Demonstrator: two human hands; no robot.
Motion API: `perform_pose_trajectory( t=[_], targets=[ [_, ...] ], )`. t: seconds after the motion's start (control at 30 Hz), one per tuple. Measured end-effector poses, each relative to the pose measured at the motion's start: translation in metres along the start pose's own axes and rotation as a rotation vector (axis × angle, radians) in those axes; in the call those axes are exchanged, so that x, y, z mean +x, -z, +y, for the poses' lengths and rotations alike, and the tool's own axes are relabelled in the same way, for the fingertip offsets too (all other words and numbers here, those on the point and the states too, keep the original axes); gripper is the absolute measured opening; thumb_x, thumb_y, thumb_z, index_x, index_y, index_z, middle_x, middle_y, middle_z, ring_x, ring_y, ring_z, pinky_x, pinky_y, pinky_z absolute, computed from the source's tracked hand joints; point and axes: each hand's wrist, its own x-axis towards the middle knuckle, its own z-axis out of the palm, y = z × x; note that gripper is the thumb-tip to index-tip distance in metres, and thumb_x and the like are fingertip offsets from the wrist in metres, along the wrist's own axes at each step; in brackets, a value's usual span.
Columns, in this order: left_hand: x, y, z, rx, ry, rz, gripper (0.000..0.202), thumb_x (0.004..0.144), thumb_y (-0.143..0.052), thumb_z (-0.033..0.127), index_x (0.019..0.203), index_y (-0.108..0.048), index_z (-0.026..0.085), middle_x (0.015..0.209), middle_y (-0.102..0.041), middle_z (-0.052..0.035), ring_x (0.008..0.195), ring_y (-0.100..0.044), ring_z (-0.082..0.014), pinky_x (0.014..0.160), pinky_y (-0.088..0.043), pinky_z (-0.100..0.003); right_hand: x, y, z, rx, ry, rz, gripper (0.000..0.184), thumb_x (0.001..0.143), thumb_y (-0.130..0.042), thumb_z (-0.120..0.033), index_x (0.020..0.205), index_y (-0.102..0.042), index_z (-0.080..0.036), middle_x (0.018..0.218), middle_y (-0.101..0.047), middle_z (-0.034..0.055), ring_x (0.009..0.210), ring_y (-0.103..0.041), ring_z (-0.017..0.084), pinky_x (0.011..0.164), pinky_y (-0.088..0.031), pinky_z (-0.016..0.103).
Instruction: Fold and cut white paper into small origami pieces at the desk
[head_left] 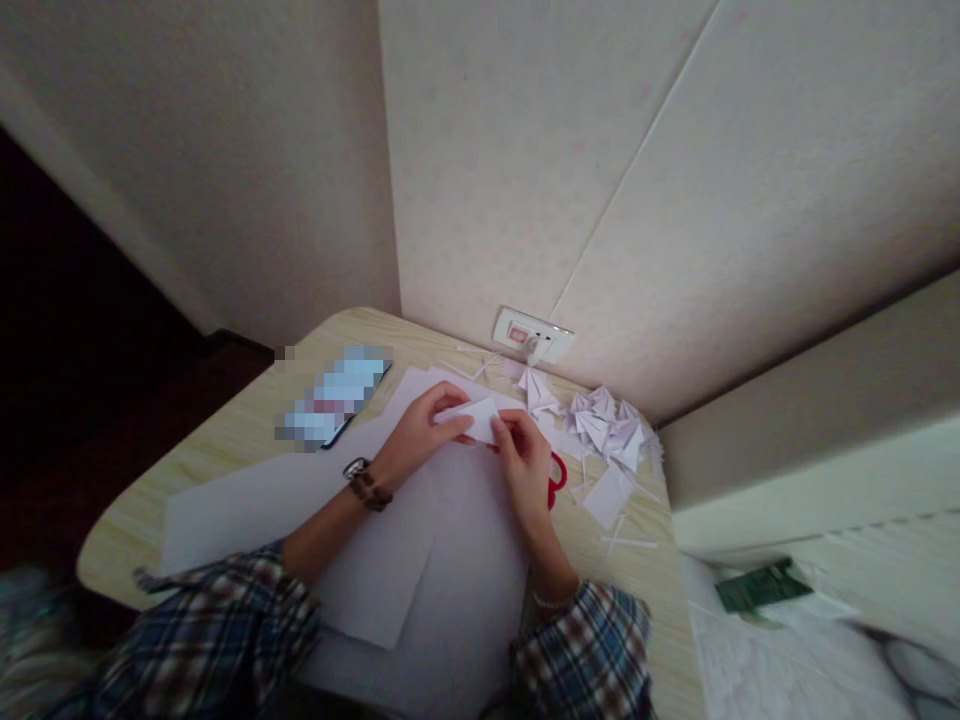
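A small folded piece of white paper is held up between both hands, above larger white sheets spread on the table. My left hand pinches its left side, thumb on top and fingers behind. At the right end, my right hand grips it between thumb and fingertips. Red-handled scissors lie just right of my right hand, their blades hidden. Beyond them sits a cluster of folded white paper pieces with pointed fins, and a similar single paper piece stands nearer the wall.
A phone with a lit, blurred screen lies at the left on the wooden table. Paper strips and a small paper rectangle are at the right. A wall socket with a plug is behind the table.
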Motion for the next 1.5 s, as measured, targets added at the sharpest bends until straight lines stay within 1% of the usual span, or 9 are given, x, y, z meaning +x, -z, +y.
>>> perform_pose_trajectory(
  t=[0.17, 0.3, 0.43, 0.6, 0.73, 0.83, 1.0, 1.3, 1.5],
  targets=[
    [-0.002, 0.005, -0.002, -0.005, 0.032, -0.103, 0.031, 0.073, -0.074, 0.039, 0.095, -0.069, 0.019, 0.103, -0.07, -0.0052, 0.099, -0.066, -0.0245, 0.068, -0.063, -0.03, -0.004, 0.005, -0.007, -0.023, 0.001, 0.002, 0.018, 0.087, -0.058, -0.033, 0.077, -0.065, -0.02, 0.064, -0.062, -0.0024, 0.058, -0.056, 0.014, 0.057, -0.044, 0.025],
    [-0.005, 0.009, -0.008, -0.037, 0.085, -0.131, 0.031, 0.073, -0.076, 0.043, 0.09, -0.071, 0.018, 0.088, -0.074, -0.0027, 0.086, -0.069, -0.0228, 0.068, -0.064, -0.034, -0.008, 0.006, -0.011, -0.046, 0.018, 0.005, 0.018, 0.089, -0.054, -0.031, 0.081, -0.067, -0.02, 0.071, -0.067, 0.0001, 0.067, -0.062, 0.016, 0.063, -0.047, 0.026],
    [-0.005, 0.013, -0.011, -0.066, 0.107, -0.118, 0.03, 0.075, -0.076, 0.042, 0.093, -0.072, 0.019, 0.081, -0.075, 0.0, 0.078, -0.07, -0.02, 0.068, -0.065, -0.033, -0.011, 0.007, -0.009, -0.065, 0.019, -0.002, 0.017, 0.089, -0.054, -0.029, 0.092, -0.067, -0.02, 0.073, -0.067, 0.0, 0.064, -0.062, 0.015, 0.06, -0.047, 0.025],
    [-0.007, 0.013, -0.008, -0.078, 0.13, -0.126, 0.028, 0.074, -0.077, 0.04, 0.09, -0.076, 0.017, 0.092, -0.077, -0.0033, 0.081, -0.071, -0.0205, 0.064, -0.064, -0.029, -0.015, 0.008, -0.009, -0.062, -0.001, -0.013, 0.016, 0.092, -0.052, -0.027, 0.09, -0.067, -0.021, 0.071, -0.067, -0.0007, 0.062, -0.062, 0.014, 0.056, -0.048, 0.023],
    [-0.006, 0.015, -0.004, -0.076, 0.138, -0.12, 0.026, 0.076, -0.075, 0.038, 0.091, -0.077, 0.017, 0.102, -0.076, -0.0041, 0.084, -0.071, -0.0199, 0.062, -0.064, -0.025, -0.019, 0.009, -0.009, -0.021, 0.006, -0.01, 0.015, 0.094, -0.051, -0.025, 0.105, -0.062, -0.025, 0.068, -0.061, -0.0043, 0.06, -0.058, 0.013, 0.054, -0.046, 0.021],
    [-0.004, 0.02, 0.0, -0.075, 0.147, -0.101, 0.031, 0.08, -0.072, 0.035, 0.105, -0.074, 0.017, 0.088, -0.076, -0.0015, 0.079, -0.07, -0.017, 0.062, -0.064, -0.024, -0.021, 0.01, -0.007, -0.034, 0.094, 0.006, 0.023, 0.094, -0.049, -0.02, 0.115, -0.056, -0.028, 0.079, -0.063, -0.0036, 0.069, -0.06, 0.012, 0.06, -0.047, 0.021],
    [-0.004, 0.026, 0.007, -0.092, 0.143, -0.084, 0.038, 0.083, -0.069, 0.031, 0.12, -0.068, 0.02, 0.069, -0.068, 0.005, 0.07, -0.067, -0.0123, 0.064, -0.063, -0.022, -0.021, 0.01, -0.005, -0.114, 0.193, -0.024, 0.029, 0.091, -0.054, -0.013, 0.114, -0.057, -0.03, 0.103, -0.066, -0.0005, 0.094, -0.062, 0.014, 0.082, -0.05, 0.024],
    [-0.006, 0.025, 0.009, -0.102, 0.146, -0.124, 0.035, 0.084, -0.07, 0.032, 0.117, -0.068, 0.02, 0.09, -0.078, -0.0008, 0.084, -0.072, -0.0165, 0.067, -0.064, -0.022, -0.02, 0.01, -0.006, -0.15, 0.181, -0.059, 0.028, 0.091, -0.055, -0.012, 0.112, -0.057, -0.031, 0.102, -0.066, -0.001, 0.093, -0.062, 0.015, 0.078, -0.051, 0.026],
    [-0.007, 0.024, 0.007, -0.071, 0.134, -0.156, 0.038, 0.084, -0.07, 0.032, 0.119, -0.064, 0.019, 0.107, -0.077, -0.0055, 0.094, -0.074, -0.0207, 0.072, -0.064, -0.025, -0.018, 0.012, -0.01, -0.191, 0.262, -0.03, 0.025, 0.09, -0.055, -0.012, 0.11, -0.057, -0.028, 0.105, -0.062, 0.0021, 0.1, -0.059, 0.017, 0.084, -0.051, 0.031]
  ],
)
